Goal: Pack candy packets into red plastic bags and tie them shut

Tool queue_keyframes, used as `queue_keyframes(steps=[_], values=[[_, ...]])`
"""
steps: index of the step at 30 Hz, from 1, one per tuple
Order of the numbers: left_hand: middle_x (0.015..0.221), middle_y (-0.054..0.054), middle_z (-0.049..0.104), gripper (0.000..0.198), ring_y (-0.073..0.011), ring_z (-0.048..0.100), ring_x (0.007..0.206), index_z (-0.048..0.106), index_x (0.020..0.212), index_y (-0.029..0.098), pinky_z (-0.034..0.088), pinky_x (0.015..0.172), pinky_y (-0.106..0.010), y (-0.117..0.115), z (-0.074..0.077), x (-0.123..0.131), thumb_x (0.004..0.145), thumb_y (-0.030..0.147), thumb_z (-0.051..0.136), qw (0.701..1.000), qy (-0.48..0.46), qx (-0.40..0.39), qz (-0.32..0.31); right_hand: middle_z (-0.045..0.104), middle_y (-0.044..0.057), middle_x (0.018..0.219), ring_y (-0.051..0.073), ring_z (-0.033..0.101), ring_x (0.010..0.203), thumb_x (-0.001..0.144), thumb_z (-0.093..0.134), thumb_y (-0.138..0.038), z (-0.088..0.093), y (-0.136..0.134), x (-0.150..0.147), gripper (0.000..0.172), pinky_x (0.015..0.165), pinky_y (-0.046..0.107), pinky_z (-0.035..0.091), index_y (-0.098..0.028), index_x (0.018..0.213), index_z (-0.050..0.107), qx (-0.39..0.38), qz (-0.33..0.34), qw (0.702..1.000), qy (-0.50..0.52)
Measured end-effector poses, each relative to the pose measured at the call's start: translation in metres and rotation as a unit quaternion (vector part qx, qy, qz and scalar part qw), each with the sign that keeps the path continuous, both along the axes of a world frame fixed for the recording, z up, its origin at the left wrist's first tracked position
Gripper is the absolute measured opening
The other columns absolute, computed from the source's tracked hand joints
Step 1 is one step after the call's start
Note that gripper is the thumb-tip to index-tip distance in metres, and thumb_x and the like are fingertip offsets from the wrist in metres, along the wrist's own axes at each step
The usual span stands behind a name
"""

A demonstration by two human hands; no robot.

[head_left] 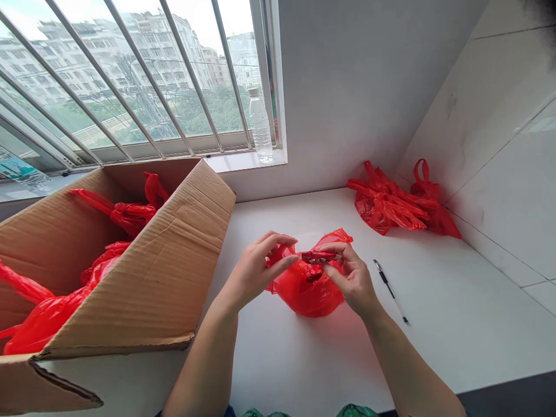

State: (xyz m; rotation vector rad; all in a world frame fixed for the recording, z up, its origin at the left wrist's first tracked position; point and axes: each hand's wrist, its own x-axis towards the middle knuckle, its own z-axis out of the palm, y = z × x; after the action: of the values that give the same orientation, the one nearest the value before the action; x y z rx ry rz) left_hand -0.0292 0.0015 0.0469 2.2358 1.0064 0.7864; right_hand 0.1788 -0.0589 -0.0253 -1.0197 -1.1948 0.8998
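Note:
A small red plastic bag (307, 289) sits on the white table in front of me, full and rounded. My left hand (256, 267) pinches one twisted handle of the bag at its top left. My right hand (351, 273) pinches the other handle, stretched flat between the two hands above the bag's mouth. Both hands are closed on the plastic.
An open cardboard box (143, 272) with several tied red bags (125, 214) stands at the left. More tied red bags (391, 202) lie in the far right corner. A black pen (390, 289) lies right of my hands. A water bottle (260, 124) stands on the windowsill.

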Motion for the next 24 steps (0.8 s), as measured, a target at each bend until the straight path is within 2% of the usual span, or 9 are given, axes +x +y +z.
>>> queue_keyframes(steps=[4, 6, 9, 13, 16, 20, 24], values=[[0.096, -0.003, 0.068, 0.032, -0.0086, 0.051, 0.063, 0.061, 0.126, 0.026, 0.044, 0.061, -0.022, -0.003, 0.007, -0.011, 0.096, 0.034, 0.059, 0.998, -0.019, -0.034, 0.048, 0.07, 0.004, 0.099, 0.021, 0.07, 0.09, 0.085, 0.053, -0.017, -0.001, 0.001, 0.014, 0.022, 0.085, 0.039, 0.057, -0.023, 0.105, 0.061, 0.001, -0.033, 0.996, -0.08], [0.095, -0.003, 0.068, 0.039, -0.0079, 0.051, 0.06, 0.055, 0.133, 0.026, 0.043, 0.057, -0.021, -0.005, 0.009, -0.014, 0.096, 0.034, 0.059, 0.996, -0.051, -0.067, 0.04, 0.069, 0.003, 0.101, 0.02, 0.069, 0.091, 0.082, 0.052, -0.013, -0.002, 0.001, 0.015, 0.028, 0.085, 0.037, 0.056, -0.023, 0.106, 0.061, 0.005, -0.048, 0.984, -0.174], [0.092, -0.004, 0.066, 0.048, -0.0089, 0.054, 0.062, 0.049, 0.14, 0.026, 0.042, 0.053, -0.02, -0.009, 0.011, -0.014, 0.094, 0.033, 0.061, 0.991, -0.1, -0.089, 0.016, 0.07, 0.003, 0.104, 0.02, 0.068, 0.094, 0.082, 0.051, -0.011, -0.004, 0.001, 0.011, 0.03, 0.085, 0.036, 0.054, -0.024, 0.107, 0.061, 0.013, -0.036, 0.958, -0.286], [0.072, 0.001, 0.057, 0.053, -0.0098, 0.052, 0.059, 0.046, 0.143, 0.025, 0.041, 0.051, -0.019, -0.014, 0.013, -0.015, 0.093, 0.031, 0.062, 0.986, -0.122, -0.112, 0.007, 0.072, 0.002, 0.097, 0.019, 0.068, 0.09, 0.089, 0.047, -0.014, -0.009, 0.003, 0.007, 0.022, 0.079, 0.032, 0.053, -0.024, 0.102, 0.062, 0.023, -0.043, 0.941, -0.334], [0.062, 0.005, 0.048, 0.053, -0.0093, 0.048, 0.056, 0.045, 0.144, 0.025, 0.04, 0.05, -0.019, -0.016, 0.013, -0.016, 0.094, 0.031, 0.061, 0.984, -0.116, -0.134, 0.008, 0.073, 0.001, 0.095, 0.017, 0.068, 0.087, 0.092, 0.043, -0.013, -0.013, 0.005, 0.008, 0.023, 0.075, 0.029, 0.051, -0.023, 0.1, 0.062, 0.025, -0.05, 0.938, -0.342], [0.072, 0.002, 0.056, 0.052, -0.0091, 0.053, 0.058, 0.047, 0.143, 0.026, 0.044, 0.049, -0.018, -0.017, 0.014, -0.017, 0.094, 0.032, 0.061, 0.986, -0.109, -0.128, 0.001, 0.074, 0.0, 0.097, 0.016, 0.069, 0.085, 0.093, 0.042, -0.012, -0.018, 0.008, 0.011, 0.025, 0.071, 0.026, 0.048, -0.024, 0.103, 0.062, 0.012, -0.057, 0.916, -0.397], [0.084, -0.002, 0.063, 0.051, -0.0085, 0.057, 0.06, 0.048, 0.142, 0.026, 0.051, 0.052, -0.019, -0.019, 0.016, -0.016, 0.094, 0.034, 0.061, 0.986, -0.103, -0.128, -0.006, 0.075, -0.001, 0.091, 0.018, 0.07, 0.073, 0.095, 0.046, -0.015, -0.018, 0.006, 0.013, 0.022, 0.059, 0.027, 0.042, -0.024, 0.105, 0.063, -0.056, -0.093, 0.854, -0.509]])
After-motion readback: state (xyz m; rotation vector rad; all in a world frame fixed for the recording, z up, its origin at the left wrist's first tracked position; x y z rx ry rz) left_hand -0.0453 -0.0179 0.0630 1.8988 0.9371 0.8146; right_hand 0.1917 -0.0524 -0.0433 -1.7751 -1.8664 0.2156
